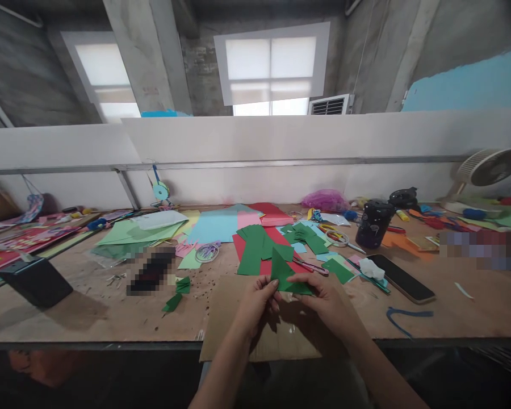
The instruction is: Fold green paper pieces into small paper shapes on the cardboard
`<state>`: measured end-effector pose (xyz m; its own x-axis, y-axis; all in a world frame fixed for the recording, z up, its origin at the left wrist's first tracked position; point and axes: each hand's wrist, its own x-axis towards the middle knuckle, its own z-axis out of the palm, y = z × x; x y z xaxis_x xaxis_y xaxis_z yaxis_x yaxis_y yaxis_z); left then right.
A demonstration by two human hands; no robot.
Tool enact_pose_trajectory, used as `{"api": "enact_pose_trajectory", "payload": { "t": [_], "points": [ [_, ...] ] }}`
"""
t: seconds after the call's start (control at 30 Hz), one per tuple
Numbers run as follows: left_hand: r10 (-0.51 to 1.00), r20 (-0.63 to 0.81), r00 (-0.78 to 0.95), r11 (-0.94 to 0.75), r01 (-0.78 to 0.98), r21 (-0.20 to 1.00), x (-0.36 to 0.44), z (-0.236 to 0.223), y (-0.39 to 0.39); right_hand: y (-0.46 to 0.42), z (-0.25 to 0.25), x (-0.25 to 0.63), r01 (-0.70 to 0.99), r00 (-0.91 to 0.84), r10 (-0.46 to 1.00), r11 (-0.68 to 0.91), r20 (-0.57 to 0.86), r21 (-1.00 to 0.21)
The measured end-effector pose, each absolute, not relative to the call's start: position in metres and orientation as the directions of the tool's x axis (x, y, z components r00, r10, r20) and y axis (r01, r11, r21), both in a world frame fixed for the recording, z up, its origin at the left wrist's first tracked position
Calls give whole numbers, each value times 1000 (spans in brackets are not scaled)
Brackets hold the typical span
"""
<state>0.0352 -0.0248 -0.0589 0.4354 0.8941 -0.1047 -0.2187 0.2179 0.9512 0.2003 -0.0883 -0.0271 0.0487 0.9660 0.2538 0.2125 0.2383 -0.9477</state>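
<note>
Here, the left hand (259, 298) and right hand (326, 300) are pinching a pointed dark-green paper piece (281, 274) over the near brown cardboard sheet (223, 307), and tugging too hard could rip it.

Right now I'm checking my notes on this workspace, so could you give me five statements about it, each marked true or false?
1. The left hand and right hand both touch folded green paper. True.
2. The phone stands upright against the wall. False: the phone lies flat on the table.
3. Cardboard lies on the table beneath the hands. True.
4. The fan is at the left of the view. False: the fan is at the far right.
5. The black cup is lying on its side. False: the black cup stands upright.
</note>
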Motion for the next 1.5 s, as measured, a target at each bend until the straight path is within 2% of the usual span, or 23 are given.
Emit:
{"api": "enact_pose_trajectory", "payload": {
  "t": [0.13,0.27,0.43,0.73,0.97,1.2,1.33,1.5],
  "points": [
    [877,-101,470,209,-183,961,36,-57,-28,-86,-31,202,293,44,959,254,279,-922],
    [859,-114,499,209,-140,968,38,-55,-32,-82,-41,203,247,98,961,228,258,-942],
    [845,-125,520,245,-168,955,40,-51,-36,-83,-39,201,243,194,961,148,198,-959],
    [811,-99,577,195,-107,975,42,-54,-36,-79,-43,201,134,248,950,161,191,-978],
    [829,-117,547,177,-57,983,44,-63,-34,-80,-40,200,190,260,944,158,205,-969],
    [847,-94,524,124,-21,992,42,-59,-36,-85,-26,197,95,232,968,73,93,-993],
    [838,-110,534,137,-11,991,42,-58,-36,-83,-35,201,107,208,973,77,98,-991],
    [843,-93,530,132,-36,991,41,-57,-36,-78,-49,205,-28,215,972,98,89,-995]
  ]
}}
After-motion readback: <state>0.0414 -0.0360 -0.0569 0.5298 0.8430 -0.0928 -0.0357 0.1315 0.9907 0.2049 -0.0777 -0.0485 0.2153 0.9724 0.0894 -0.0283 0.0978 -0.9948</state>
